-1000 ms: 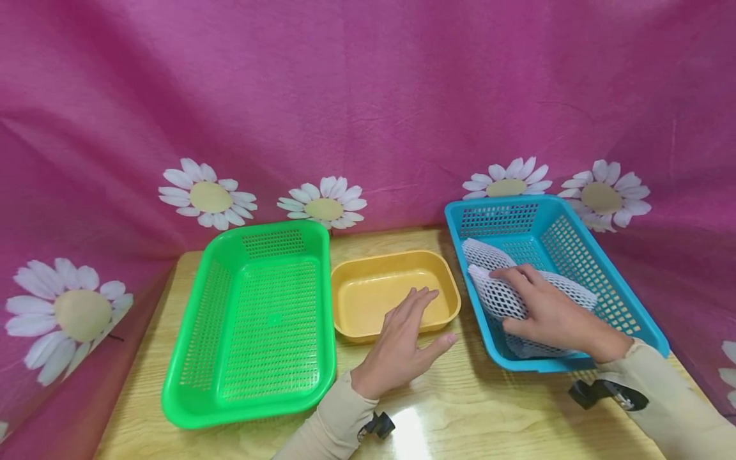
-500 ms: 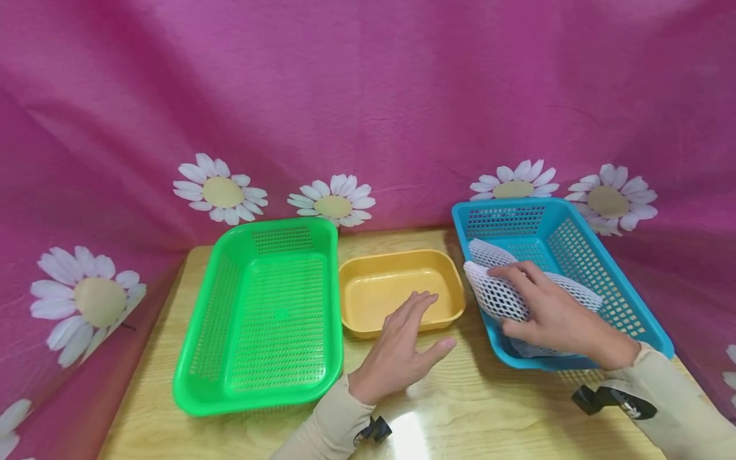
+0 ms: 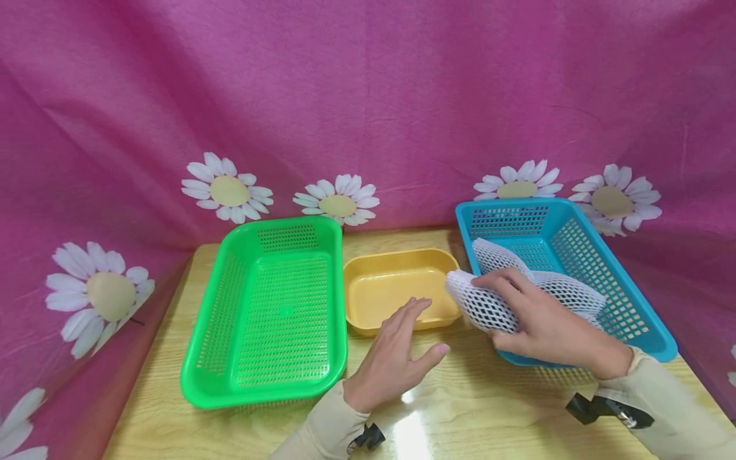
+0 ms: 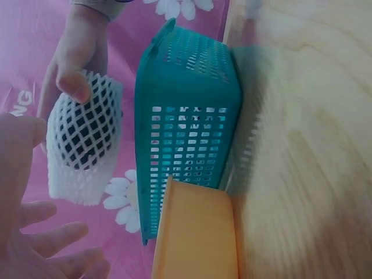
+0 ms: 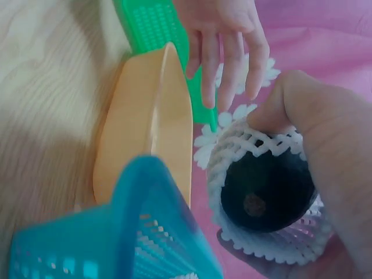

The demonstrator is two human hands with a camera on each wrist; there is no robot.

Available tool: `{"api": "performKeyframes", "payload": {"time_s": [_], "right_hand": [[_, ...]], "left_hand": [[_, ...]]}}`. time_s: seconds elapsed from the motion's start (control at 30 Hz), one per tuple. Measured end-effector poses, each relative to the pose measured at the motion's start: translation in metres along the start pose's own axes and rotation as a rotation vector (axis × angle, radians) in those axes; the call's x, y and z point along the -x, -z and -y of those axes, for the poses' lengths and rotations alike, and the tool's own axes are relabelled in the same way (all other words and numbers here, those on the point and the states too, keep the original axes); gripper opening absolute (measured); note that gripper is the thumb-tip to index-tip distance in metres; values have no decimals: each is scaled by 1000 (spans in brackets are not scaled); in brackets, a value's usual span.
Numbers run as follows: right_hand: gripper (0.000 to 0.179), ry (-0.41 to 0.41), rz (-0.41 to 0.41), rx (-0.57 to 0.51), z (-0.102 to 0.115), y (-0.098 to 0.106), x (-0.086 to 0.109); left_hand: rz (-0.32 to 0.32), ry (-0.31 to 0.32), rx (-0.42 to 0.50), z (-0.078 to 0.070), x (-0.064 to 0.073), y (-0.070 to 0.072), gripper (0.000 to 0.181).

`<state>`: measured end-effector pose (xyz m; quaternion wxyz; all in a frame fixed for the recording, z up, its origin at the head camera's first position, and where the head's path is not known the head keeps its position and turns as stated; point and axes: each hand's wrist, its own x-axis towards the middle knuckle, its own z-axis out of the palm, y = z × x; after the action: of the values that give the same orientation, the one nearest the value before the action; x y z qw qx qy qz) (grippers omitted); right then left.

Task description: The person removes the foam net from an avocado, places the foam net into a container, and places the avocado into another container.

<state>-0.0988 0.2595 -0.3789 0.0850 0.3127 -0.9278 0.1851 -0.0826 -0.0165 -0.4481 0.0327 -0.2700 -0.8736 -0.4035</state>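
The green basket (image 3: 287,313) sits leftmost, then the yellow tray (image 3: 397,291). The left hand (image 3: 391,361), fingers spread, holds nothing near the tray's front edge. The right hand (image 3: 546,322) grips a dark netted item (image 3: 480,310) above the left rim of the blue basket (image 3: 581,252). This looks like a lift-out; carrying it probably calls for a firm hold through the gaping net.

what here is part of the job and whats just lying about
Seemingly in the job: right hand, the netted dark object it holds, blue basket, netted pieces inside

Seemingly just around: flowered cloth; perhaps green basket, yellow tray, neither held
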Motion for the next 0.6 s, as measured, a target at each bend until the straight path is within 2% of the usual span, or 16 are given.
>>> {"api": "performKeyframes", "payload": {"time_s": [0.23,0.43,0.6], "right_hand": [[78,65,22,11,10,-10,0],[76,102,74,-98,21,-19,0],[77,127,82,-86,25,-27,-1]], "left_hand": [[-25,-28,-15,0,7,3,68],[-40,-96,-18,3,15,4,66],[-62,-108,-44,7,21,8,64]]}}
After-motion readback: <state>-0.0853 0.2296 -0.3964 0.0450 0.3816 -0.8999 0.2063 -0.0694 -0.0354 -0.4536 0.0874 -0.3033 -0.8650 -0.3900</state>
